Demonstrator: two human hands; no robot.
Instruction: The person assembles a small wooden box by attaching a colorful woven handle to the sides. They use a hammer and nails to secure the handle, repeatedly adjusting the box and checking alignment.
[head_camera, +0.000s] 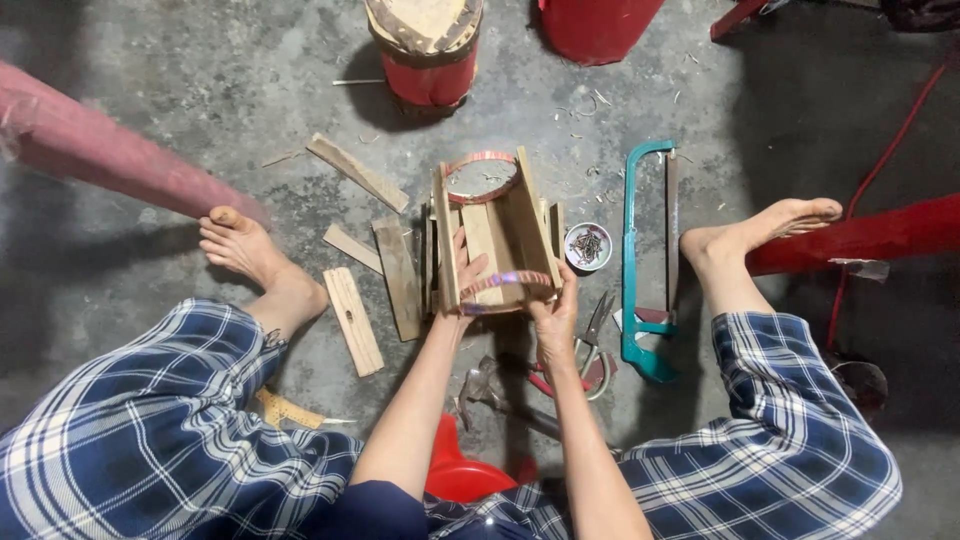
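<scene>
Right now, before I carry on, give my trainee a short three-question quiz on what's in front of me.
1. True or false: both hands grip the near end of the wooden stave assembly.
2. Which tool lies on the floor right of the small round tin of nails? A) teal hacksaw B) chisel C) paintbrush
3. Fill in: the left hand and right hand meet at the near ____ ring around the staves.

Key:
1. True
2. A, the teal hacksaw
3. Hoop
</scene>
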